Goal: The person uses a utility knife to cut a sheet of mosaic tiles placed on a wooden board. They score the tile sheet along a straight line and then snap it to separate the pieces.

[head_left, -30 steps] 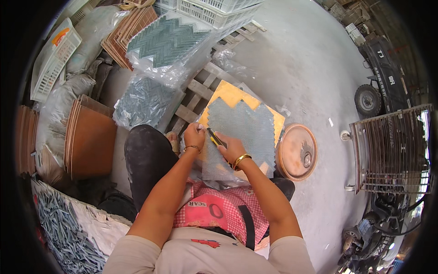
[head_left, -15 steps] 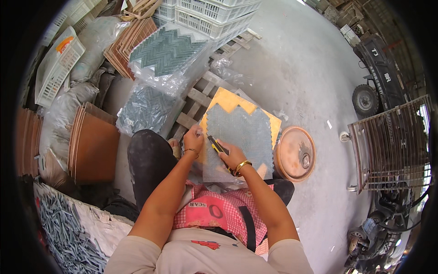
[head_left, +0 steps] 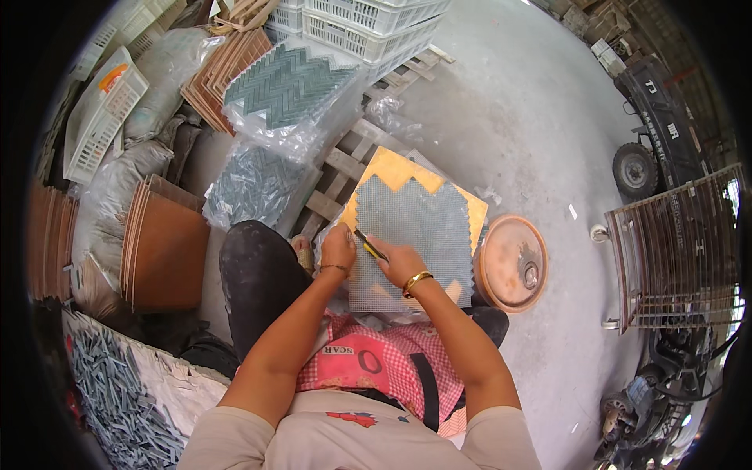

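Grey concrete floor (head_left: 540,133) under wooden pallet (head_left: 345,168), round orange basin (head_left: 511,262), white crates (head_left: 368,19).

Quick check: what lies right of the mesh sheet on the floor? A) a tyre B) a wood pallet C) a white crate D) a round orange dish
D: the round orange dish lies on the concrete just right of the mesh sheet under both hands.

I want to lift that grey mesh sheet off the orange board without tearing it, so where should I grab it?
Probably the straight near edge of the mesh sheet, coming from the person's side with both hands spread. The far edge is zigzagged and would likely flop, and the left hand and right hand, holding a yellow-black tool, already rest near there.
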### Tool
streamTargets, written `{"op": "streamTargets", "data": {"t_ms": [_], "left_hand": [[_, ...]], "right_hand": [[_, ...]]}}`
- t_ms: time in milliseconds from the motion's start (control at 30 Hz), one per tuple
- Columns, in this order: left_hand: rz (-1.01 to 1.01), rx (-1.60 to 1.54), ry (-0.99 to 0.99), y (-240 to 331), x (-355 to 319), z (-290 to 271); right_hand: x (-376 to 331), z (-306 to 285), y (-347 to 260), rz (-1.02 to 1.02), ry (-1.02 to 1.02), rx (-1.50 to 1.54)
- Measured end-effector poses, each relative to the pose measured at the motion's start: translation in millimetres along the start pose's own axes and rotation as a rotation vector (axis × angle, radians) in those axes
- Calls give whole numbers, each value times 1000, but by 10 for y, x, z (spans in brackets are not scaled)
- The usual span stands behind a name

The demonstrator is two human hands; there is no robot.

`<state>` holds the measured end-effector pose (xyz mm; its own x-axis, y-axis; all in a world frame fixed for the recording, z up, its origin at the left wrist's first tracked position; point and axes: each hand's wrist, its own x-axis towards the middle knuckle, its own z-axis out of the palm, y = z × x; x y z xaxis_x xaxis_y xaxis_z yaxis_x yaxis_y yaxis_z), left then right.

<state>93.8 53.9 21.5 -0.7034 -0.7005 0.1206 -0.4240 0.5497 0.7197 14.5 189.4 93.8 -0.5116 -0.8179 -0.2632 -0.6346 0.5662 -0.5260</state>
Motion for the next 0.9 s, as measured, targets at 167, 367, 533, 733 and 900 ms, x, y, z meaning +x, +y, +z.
{"op": "streamTargets", "data": {"t_ms": [167,367,533,733,900], "left_hand": [[-111,-172,55,-99,26,39],[-120,-231,79,-44,5,-5],[-131,-268,72,-74,-17,8],[-122,-281,59,-92,44,-1],[-134,-292,22,-82,41,-42]], "right_hand": [[64,-15,-127,47,-69,-54],[21,-23,-117,-9,-65,-88],[25,-19,-195,36,-69,-69],[8,16,13,-133,23,-8],[-29,11,-2,-82,-7,-35]]}}
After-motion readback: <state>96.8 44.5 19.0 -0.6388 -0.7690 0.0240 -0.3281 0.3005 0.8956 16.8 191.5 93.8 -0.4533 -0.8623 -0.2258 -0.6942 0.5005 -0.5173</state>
